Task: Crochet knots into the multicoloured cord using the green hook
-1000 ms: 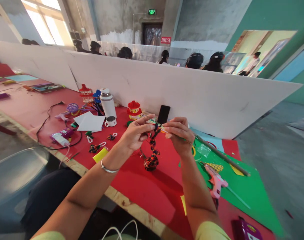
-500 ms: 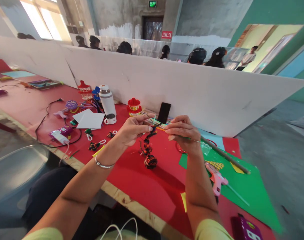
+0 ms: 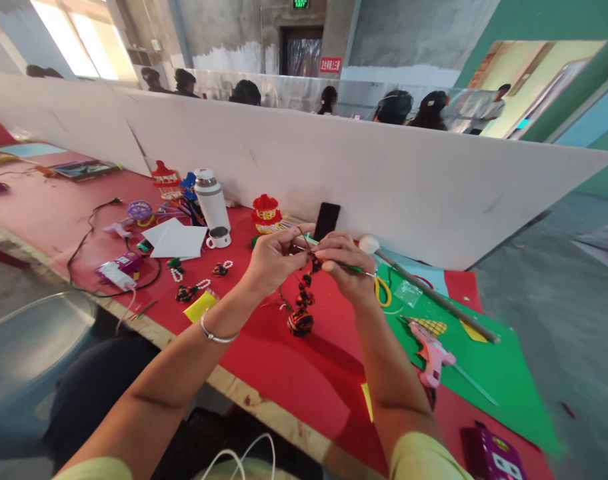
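My left hand (image 3: 271, 261) and my right hand (image 3: 345, 263) meet above the red table (image 3: 294, 373), fingers pinched together. Between them hangs a twisted black, orange and red pipe-cleaner chain (image 3: 303, 300), its coiled end resting on the table. My left fingers pinch its top. My right fingers pinch a thin green pipe cleaner (image 3: 357, 269) that runs to the right.
A pink glue gun (image 3: 431, 357) lies on a green sheet (image 3: 489, 387) at right, next to yellow scissors (image 3: 381, 291) and a long stick (image 3: 437, 299). A white flask (image 3: 211, 200), black phone (image 3: 327, 221), paper, small crafts and cables sit left. A white partition (image 3: 384, 180) backs the table; people sit beyond.
My right hand has moved left until it touches my left hand at the top of the chain. The chain hangs straighter now.
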`<state>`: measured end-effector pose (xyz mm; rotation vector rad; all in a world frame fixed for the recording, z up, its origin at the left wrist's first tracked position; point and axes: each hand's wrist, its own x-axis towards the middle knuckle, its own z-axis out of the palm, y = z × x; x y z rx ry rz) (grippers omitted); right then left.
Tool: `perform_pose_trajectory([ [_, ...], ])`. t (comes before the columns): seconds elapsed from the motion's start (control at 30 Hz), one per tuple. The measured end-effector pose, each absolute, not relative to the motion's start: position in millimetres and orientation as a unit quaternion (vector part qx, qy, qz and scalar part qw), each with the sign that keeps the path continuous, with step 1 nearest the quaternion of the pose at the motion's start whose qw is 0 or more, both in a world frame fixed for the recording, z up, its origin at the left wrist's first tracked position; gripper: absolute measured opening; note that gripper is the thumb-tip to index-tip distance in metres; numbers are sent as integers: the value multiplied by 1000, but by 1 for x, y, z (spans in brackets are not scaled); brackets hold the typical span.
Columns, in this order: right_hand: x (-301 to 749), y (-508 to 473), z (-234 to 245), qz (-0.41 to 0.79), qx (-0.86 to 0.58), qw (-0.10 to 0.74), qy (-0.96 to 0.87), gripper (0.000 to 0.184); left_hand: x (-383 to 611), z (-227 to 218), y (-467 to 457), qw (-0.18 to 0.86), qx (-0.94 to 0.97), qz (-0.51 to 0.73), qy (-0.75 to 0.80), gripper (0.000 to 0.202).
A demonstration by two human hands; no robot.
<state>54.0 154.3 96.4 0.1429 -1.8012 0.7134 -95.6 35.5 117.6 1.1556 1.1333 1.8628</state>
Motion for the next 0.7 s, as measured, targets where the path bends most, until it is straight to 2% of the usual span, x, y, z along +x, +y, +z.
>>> perform_pose_trajectory([
  [0.1,56,150,99,194,32,573,-796,15,-93,110,41,232,445,733,459,58],
  [0.2,57,148,96,117,-11,600,-792,24,-90,106,42,191,435,747,466,53],
  [0.33,49,143,85,87,-30,658,-748,35,-79,112,38,266,424,752,429,57],
  [0.47,43,147,80,217,6,686,-695,21,-76,125,32,396,369,743,393,66],
  [0.6,46,157,83,411,43,600,-685,19,-87,131,26,430,353,723,409,62],
  [0.7,52,164,85,496,46,526,-689,23,-97,131,22,415,379,699,442,61],
])
